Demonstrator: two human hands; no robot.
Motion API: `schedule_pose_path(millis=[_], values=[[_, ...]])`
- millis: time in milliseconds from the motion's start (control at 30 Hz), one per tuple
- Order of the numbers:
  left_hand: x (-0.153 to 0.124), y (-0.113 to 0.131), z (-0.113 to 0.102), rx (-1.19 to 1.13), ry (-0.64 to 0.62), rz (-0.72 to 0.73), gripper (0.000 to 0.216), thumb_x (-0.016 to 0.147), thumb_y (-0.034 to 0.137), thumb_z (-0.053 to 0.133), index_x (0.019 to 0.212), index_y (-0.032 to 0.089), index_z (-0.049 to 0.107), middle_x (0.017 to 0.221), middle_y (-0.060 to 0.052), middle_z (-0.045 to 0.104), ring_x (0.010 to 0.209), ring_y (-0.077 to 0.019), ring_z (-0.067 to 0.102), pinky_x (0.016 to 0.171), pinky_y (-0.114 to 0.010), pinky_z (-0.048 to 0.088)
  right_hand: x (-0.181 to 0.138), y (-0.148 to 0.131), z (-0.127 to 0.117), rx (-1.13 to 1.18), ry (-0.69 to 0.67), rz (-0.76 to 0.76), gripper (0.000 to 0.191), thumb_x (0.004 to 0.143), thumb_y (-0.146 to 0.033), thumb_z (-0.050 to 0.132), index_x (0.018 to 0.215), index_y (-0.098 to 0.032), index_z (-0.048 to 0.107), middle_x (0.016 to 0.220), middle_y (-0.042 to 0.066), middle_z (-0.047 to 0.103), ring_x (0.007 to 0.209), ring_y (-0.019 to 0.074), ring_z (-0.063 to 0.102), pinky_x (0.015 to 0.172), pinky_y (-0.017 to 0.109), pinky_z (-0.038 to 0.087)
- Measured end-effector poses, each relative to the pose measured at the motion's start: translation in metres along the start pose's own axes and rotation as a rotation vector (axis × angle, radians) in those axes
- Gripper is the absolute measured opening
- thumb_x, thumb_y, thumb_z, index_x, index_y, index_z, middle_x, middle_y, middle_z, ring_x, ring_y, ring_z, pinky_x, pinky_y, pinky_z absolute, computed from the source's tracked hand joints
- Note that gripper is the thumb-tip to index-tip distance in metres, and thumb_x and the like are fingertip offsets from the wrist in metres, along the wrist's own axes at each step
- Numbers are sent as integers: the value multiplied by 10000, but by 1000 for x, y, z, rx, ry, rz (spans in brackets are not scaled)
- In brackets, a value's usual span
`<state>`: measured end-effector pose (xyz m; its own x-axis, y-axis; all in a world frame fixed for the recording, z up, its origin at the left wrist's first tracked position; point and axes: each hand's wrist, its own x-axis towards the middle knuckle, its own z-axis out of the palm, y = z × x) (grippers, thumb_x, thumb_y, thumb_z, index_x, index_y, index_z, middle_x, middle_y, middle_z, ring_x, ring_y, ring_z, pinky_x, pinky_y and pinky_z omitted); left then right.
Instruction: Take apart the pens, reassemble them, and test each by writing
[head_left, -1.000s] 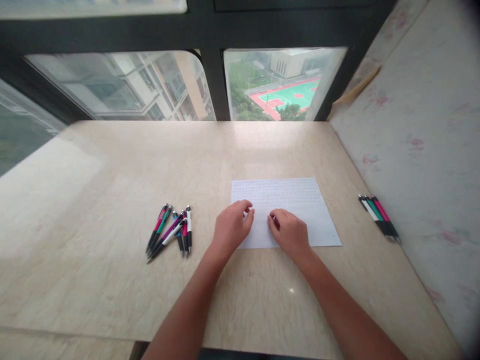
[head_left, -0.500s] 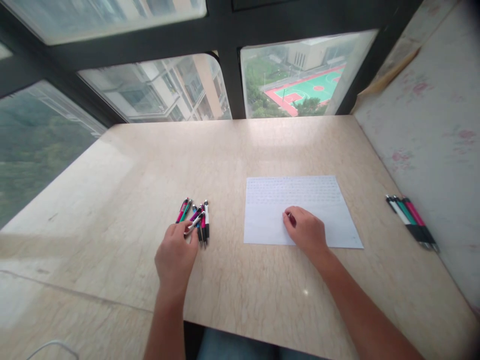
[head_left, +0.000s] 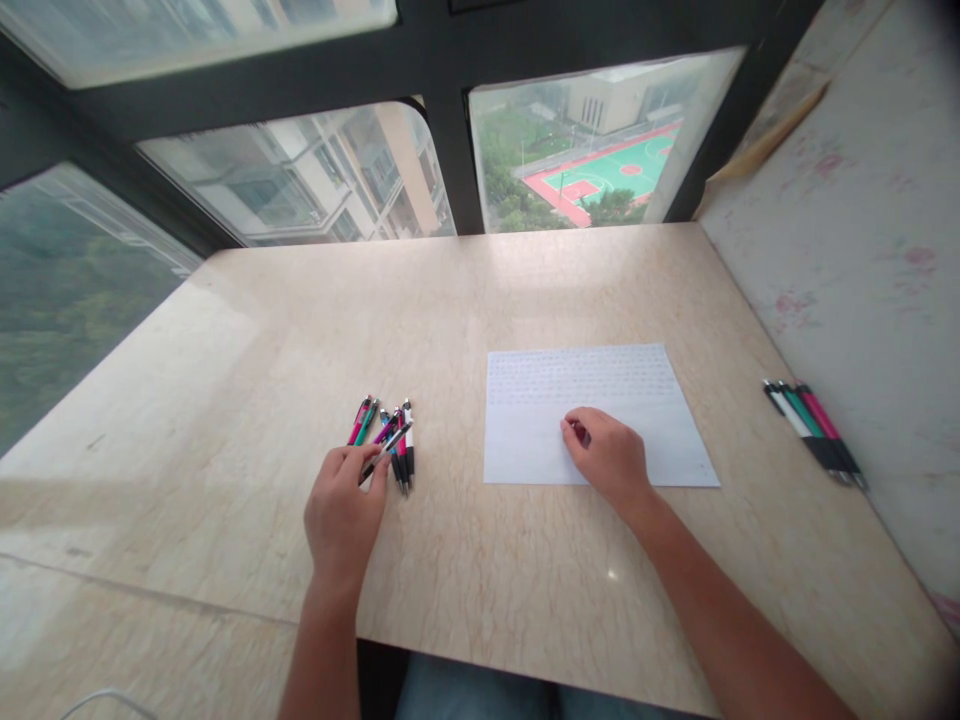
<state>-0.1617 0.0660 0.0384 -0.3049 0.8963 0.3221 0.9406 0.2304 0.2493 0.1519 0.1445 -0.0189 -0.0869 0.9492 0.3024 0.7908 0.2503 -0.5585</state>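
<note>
The left hand pinches a slim, dark-and-pale pen over a loose heap of multicolored, black-gripped pens; the right hand curls over a white paper sheet, its grip's contents impossible to tell. White, green and pink pens lie aligned by the flowered wall, the heap unaligned, suggesting work partly done.

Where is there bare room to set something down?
Bare: the beige marbled countertop between the dark window frame and the white paper sheet; also between the sheet and the row of multicoloured pens by the floral wall. Crowded: the loose multicoloured pen pile, where the left hand pinches a slim pen, and the sheet's lower middle, under the right hand.
</note>
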Motion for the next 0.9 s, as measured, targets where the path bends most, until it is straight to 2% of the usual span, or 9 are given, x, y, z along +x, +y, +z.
schedule_pose_path(millis=[67,133,267,367,467,567,700,900], values=[[2,12,-3,-225,24,-57,182,856,344,621,934,185,661,923,-52,661,711,-156,597,635,-278,434,1,0,-3,105,64,1,125,874,-247,544,819,-198,645,710,7,659,586,136,554,588,271,384],[4,32,-1,-580,-24,-181,218,825,360,663,948,181,652,855,-40,670,673,-145,598,594,-259,443,1,-2,-8,221,129,4,139,890,-262,543,842,-187,651,719,12,655,579,129,541,612,272,413],[11,88,19,-1307,-316,-334,213,785,338,715,896,167,654,821,-34,670,678,-118,595,573,-222,431,1,-7,-15,443,139,30,195,925,-311,525,845,-186,651,713,17,632,615,137,543,614,274,431],[18,130,38,-1615,-491,-479,219,738,287,766,883,160,660,843,-28,670,735,-113,636,600,-201,435,1,-8,-16,618,94,65,241,950,-347,493,838,-191,640,723,19,621,618,137,533,602,278,430],[24,159,52,-1725,-573,-511,246,730,266,778,913,162,652,906,-41,688,803,-127,666,654,-208,456,1,-6,-15,801,81,103,301,968,-398,454,824,-193,621,716,16,598,567,126,491,550,274,407],[24,175,63,-1771,-611,-478,247,733,261,780,912,161,641,906,-39,690,824,-130,675,677,-209,462,2,-2,-16,900,96,163,339,963,-438,456,767,-195,590,639,-7,533,529,120,457,503,264,371],[18,179,74,-1830,-644,-447,274,739,285,780,933,180,618,918,-33,691,797,-133,685,668,-222,464,4,2,-21,841,94,211,369,943,-437,502,660,-200,522,535,-41,435,491,110,400,486,259,318],[5,174,74,-1808,-767,-383,298,771,310,751,1025,174,675,826,-49,712,763,-150,683,661,-244,462,4,-2,-28,685,38,148,435,955,-434,463,594,-196,509,530,-27,442,506,115,410,515,270,323]])
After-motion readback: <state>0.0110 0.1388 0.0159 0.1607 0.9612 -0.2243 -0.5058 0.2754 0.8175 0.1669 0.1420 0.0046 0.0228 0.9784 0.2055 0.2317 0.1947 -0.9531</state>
